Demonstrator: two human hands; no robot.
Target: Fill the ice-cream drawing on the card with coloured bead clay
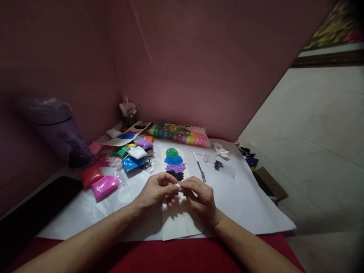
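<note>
A small piece of white clay (pixel 178 185) is pinched between the fingertips of my left hand (pixel 159 187) and my right hand (pixel 201 197). Both hands are closed and meet over a strip of white paper (pixel 173 227). Beyond my fingers the strip bears ridged clay shapes in a column: a black one (pixel 175 175) partly hidden by my left hand, then purple (pixel 175 167), blue (pixel 173 160) and, farthest away, green (pixel 171 152). To the right of the strip lies a fork (pixel 201 172) with a white handle.
Clay packets lie at the left, among them pink (pixel 105 187), red (pixel 92 175) and blue (pixel 132 163). A pack of colored clay (pixel 179 133) rests by the wall. Clear plastic wrappers (pixel 227 170) are on the right. A purple bin (pixel 57 132) and a black slab (pixel 42 212) occupy the left.
</note>
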